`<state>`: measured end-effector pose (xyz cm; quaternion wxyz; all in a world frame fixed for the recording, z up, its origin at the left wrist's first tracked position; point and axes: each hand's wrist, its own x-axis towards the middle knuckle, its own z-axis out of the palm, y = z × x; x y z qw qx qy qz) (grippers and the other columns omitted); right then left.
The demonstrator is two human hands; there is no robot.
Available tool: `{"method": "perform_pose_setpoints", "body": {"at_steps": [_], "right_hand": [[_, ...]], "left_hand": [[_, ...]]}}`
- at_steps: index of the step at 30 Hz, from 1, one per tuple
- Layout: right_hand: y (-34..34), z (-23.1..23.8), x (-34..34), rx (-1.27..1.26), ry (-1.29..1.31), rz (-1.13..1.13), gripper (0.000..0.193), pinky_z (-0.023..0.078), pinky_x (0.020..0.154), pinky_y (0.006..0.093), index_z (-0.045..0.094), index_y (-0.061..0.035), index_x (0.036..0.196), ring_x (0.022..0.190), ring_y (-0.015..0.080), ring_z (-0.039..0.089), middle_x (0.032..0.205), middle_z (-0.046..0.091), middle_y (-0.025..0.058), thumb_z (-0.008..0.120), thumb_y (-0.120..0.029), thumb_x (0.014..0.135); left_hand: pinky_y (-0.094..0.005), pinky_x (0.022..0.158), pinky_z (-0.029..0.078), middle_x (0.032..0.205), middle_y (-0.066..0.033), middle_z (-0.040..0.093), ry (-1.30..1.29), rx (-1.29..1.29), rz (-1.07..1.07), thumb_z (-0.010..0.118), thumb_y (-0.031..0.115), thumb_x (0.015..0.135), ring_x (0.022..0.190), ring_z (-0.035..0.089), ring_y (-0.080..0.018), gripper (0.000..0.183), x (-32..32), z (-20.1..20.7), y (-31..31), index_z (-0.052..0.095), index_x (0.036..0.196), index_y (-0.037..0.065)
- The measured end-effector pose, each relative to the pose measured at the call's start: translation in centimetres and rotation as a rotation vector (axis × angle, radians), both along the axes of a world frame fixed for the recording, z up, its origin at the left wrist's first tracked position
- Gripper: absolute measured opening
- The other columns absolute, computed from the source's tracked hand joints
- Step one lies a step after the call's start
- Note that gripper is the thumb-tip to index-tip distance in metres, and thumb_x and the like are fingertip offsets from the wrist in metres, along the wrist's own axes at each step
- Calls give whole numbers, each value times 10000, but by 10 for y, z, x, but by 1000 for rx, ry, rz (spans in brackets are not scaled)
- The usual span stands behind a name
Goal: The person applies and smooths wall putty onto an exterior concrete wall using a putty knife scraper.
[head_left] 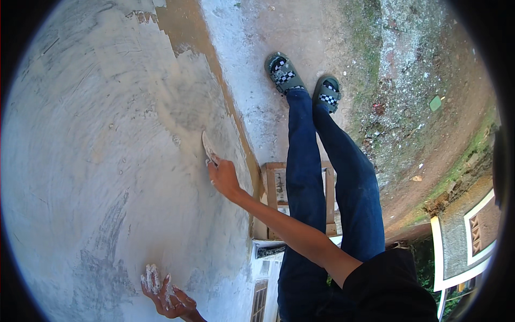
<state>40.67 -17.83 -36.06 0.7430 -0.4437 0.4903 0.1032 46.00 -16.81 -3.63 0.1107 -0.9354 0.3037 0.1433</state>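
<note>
- Wall [107, 134], grey and smeared, spreads in front of me from 7 to 11 o'clock, giving the blade a broad stretch on its 9 o'clock side.
- Along its edge I see a brown strip [214, 59] slanting down from 12 o'clock; the right hand [222, 177] works near it.
- A wooden frame [272, 185] stands close to the middle, toward 5 o'clock, partly behind the jeans [306, 172].
- That right hand grips a putty knife [208, 145], just off centre toward 10 o'clock; its fingers hide most of the handle.
- I can't tell whether the blade touches the wall.
- The left hand [169, 298], at 7 o'clock, has loosely parted, curved fingers coated in white paste [153, 276]; whether a lump sits there is hard to make out, and the forearm is cut off below.
- The knife's long axis runs from 11 to 5 o'clock, tip toward 11, handle toward 5.
</note>
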Motion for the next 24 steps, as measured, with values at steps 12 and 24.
{"method": "perform_pose_setpoints", "body": {"at_steps": [12, 24], "right_hand": [[-99, 20, 10, 21, 69, -138, 326, 370, 483, 357, 555, 114, 1057, 465, 157, 427, 509, 460, 136, 469, -137, 868], [-149, 96, 59, 170, -207, -279, 286, 442, 618, 269, 580, 94, 1041, 669, 80, 527, 767, 621, 84, 453, -102, 876]], "left_hand": [[-566, 939, 387, 1057, -218, 618, -39, -144, 15, 464, 168, 837, 1056, 537, -432, 274, 1, 8, -3, 631, 935, -25], [-592, 974, 337, 1100, -225, 605, 80, -165, 3, 481, 110, 756, 1070, 550, -409, 253, 57, 2, -54, 664, 915, 35]]}}
